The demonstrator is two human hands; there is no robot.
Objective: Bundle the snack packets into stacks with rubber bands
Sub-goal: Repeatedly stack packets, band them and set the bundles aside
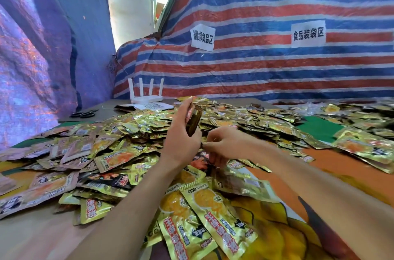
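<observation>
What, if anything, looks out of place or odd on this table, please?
Only the white router standing at the far edge of the table, beside the loose heap of snack packets, seems out of place among food. The black scissors near it suit the work. The left hand grips a stack upright.

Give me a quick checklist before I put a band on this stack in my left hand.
1. Stack held firmly: ok, the left hand grips it upright above the pile.
2. Stack edges aligned: cannot tell, the hand covers much of it.
3. Band ready in right hand: cannot tell, it is curled just below the stack and no band shows.
4. Spare packets in reach: ok, the pile lies under both hands.
5. Scissors out of the way: ok, far left beyond the pile.
</observation>
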